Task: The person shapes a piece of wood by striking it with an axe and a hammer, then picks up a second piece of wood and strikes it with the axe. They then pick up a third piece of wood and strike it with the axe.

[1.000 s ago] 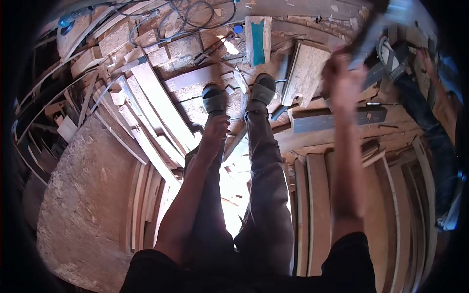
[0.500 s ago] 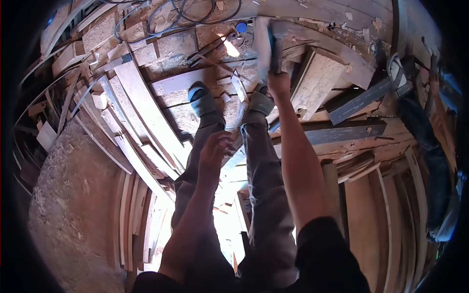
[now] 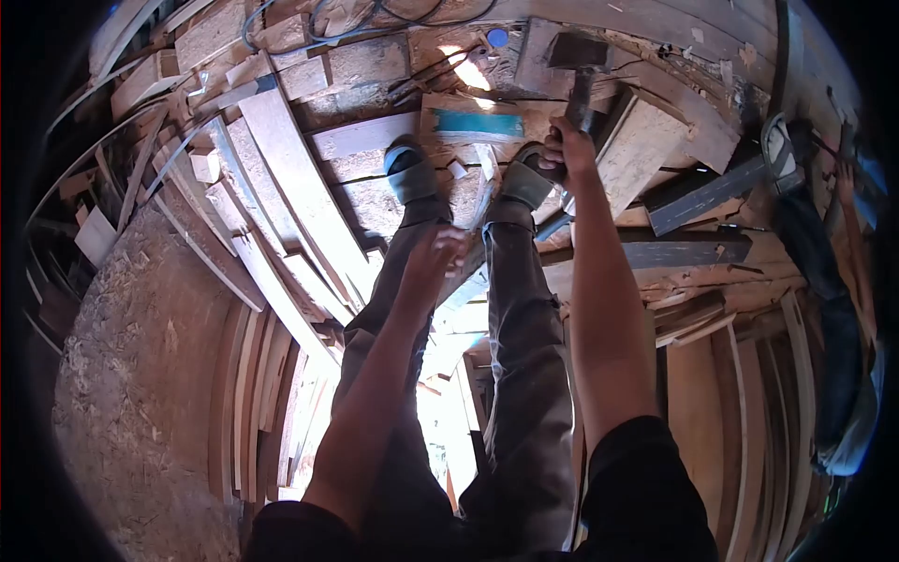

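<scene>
My right hand (image 3: pixel 569 153) is wrapped around the handle of a hammer (image 3: pixel 582 98) with a broad, dark, blocky head. The head is at the far end, over the boards beyond my right foot. A short wooden board (image 3: pixel 459 105) with a teal painted strip lies on the floor just in front of my feet, left of the hammer and apart from it. My left hand (image 3: pixel 437 258) hovers over my left shin, holding nothing, its fingers loosely bent and apart.
Long planks (image 3: pixel 286 173) lean to my left beside a shavings-covered panel (image 3: pixel 140 375). A thick wood block (image 3: pixel 637 140) and a dark beam (image 3: pixel 707 194) lie to the right. A cable (image 3: pixel 361 36) loops at the back left. Another person's leg (image 3: pixel 815 253) shows at far right.
The teal-striped board, earlier tilted up and blurred near my right hand, now lies on the floor before my feet. The hammer head now shows clearly. The view has shifted slightly.
</scene>
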